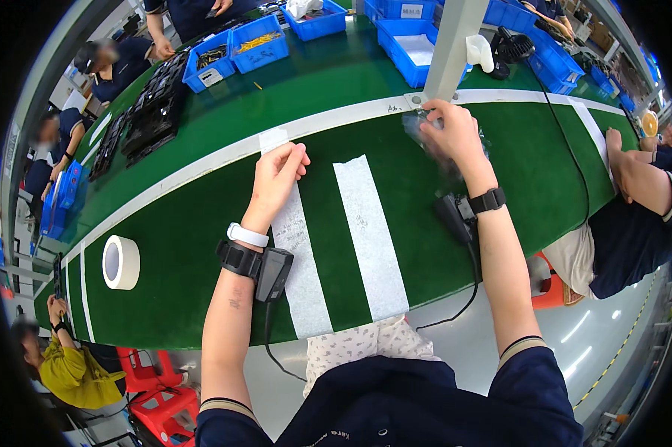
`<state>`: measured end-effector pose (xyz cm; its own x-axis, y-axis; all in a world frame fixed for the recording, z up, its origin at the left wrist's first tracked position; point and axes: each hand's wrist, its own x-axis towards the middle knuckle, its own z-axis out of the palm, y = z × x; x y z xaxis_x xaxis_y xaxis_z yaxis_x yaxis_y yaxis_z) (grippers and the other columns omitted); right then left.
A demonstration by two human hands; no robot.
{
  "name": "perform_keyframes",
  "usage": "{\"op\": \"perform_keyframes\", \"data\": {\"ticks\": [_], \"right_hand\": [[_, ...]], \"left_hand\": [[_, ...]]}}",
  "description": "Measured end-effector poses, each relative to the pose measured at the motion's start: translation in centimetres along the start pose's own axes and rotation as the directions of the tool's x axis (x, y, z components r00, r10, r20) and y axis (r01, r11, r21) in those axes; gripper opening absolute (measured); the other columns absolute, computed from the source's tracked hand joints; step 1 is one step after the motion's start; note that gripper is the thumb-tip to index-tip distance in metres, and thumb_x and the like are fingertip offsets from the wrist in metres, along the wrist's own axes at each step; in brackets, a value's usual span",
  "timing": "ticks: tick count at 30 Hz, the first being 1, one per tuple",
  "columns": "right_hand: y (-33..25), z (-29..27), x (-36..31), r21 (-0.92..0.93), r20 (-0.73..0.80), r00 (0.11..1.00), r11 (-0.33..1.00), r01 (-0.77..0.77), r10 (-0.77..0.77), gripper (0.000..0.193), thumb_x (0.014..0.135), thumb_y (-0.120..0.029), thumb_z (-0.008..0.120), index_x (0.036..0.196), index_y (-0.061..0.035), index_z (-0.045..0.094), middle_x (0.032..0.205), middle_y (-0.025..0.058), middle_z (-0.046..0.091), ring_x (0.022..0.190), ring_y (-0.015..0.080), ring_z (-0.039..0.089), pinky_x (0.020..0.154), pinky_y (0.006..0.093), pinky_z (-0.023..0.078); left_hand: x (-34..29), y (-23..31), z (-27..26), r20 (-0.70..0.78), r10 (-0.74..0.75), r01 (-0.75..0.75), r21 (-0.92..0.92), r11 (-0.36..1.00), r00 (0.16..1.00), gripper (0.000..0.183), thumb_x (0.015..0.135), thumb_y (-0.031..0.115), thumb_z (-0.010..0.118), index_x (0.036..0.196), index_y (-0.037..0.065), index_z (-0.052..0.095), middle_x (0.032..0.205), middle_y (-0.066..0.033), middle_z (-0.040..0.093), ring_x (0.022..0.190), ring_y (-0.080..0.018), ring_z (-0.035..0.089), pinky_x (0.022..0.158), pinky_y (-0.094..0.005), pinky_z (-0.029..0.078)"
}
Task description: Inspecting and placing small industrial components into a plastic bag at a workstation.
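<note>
My left hand point(280, 175) is closed, fingers curled in and thumb against them, with nothing showing in it. It hovers over the upper part of a long white tape strip point(302, 276) stuck on the green table point(179, 268). Farther right, my right hand point(455, 134) pinches at a crumpled clear plastic bag point(412, 127) near the white border line. Much of the bag is hidden under the palm, and its contents cannot be made out. Between my hands, a second white tape strip point(373, 246) runs toward the near edge, with faint handwriting on it.
A white tape roll point(121, 262) stands at the left. Beyond the border line are blue bins point(260, 52), stacked black parts point(153, 123) and a metal post point(455, 52). Black cables hang from my wrist devices point(274, 274). A co-worker's arm point(634, 167) rests at the right.
</note>
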<state>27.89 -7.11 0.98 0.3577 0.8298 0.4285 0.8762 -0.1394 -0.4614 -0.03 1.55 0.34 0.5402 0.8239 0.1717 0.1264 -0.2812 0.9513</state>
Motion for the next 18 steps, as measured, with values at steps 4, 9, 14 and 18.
{"op": "perform_keyframes", "data": {"ticks": [4, 9, 14, 18], "right_hand": [[-0.49, 0.21, 0.21, 0.032, -0.001, 1.000, 0.999, 0.012, -0.012, 0.026, 0.063, -0.015, 0.064, 0.088, -0.0102, 0.058, 0.075, 0.0047, 0.062, 0.076, 0.0246, 0.058, 0.072, 0.0402, 0.041], [0.18, 0.36, 0.24, 0.009, -0.015, 0.999, 0.999, 0.040, -0.039, 0.019, 0.067, -0.013, 0.059, 0.086, -0.0091, 0.059, 0.072, 0.0063, 0.061, 0.074, 0.0259, 0.058, 0.071, 0.0390, 0.041], [-0.40, 0.35, 0.29, -0.020, -0.075, 0.996, 0.999, 0.047, -0.049, 0.014, 0.071, -0.009, 0.052, 0.083, -0.0083, 0.060, 0.072, 0.0093, 0.061, 0.075, 0.0271, 0.057, 0.071, 0.0397, 0.041], [-0.01, 0.53, 0.60, -0.032, -0.247, 0.957, 0.988, 0.148, -0.151, 0.013, 0.072, -0.006, 0.050, 0.080, -0.0074, 0.060, 0.071, 0.0109, 0.060, 0.073, 0.0282, 0.056, 0.067, 0.0397, 0.042]], "left_hand": [[-0.29, 0.23, -0.51, 0.000, 0.012, -0.012, 0.020, 1.000, 1.000, 0.032, 0.086, 0.028, 0.045, 0.066, 0.005, 0.051, 0.059, 0.0027, 0.046, 0.055, -0.0038, 0.042, 0.052, -0.0174, 0.035], [-0.08, 0.14, 0.05, -0.005, 0.008, -0.008, 0.015, 1.000, 1.000, 0.031, 0.086, 0.028, 0.045, 0.066, 0.005, 0.051, 0.059, 0.0027, 0.046, 0.056, -0.0038, 0.042, 0.052, -0.0173, 0.035], [-0.28, 0.04, -0.36, -0.004, -0.001, 0.002, 0.049, 0.999, 1.000, 0.031, 0.087, 0.028, 0.045, 0.066, 0.005, 0.051, 0.059, 0.0028, 0.045, 0.056, -0.0039, 0.042, 0.052, -0.0173, 0.034], [-0.14, 0.00, -0.25, -0.005, 0.007, -0.007, 0.006, 1.000, 1.000, 0.030, 0.085, 0.026, 0.048, 0.067, 0.002, 0.053, 0.059, 0.0018, 0.048, 0.056, -0.0051, 0.045, 0.053, -0.0186, 0.037]]}}
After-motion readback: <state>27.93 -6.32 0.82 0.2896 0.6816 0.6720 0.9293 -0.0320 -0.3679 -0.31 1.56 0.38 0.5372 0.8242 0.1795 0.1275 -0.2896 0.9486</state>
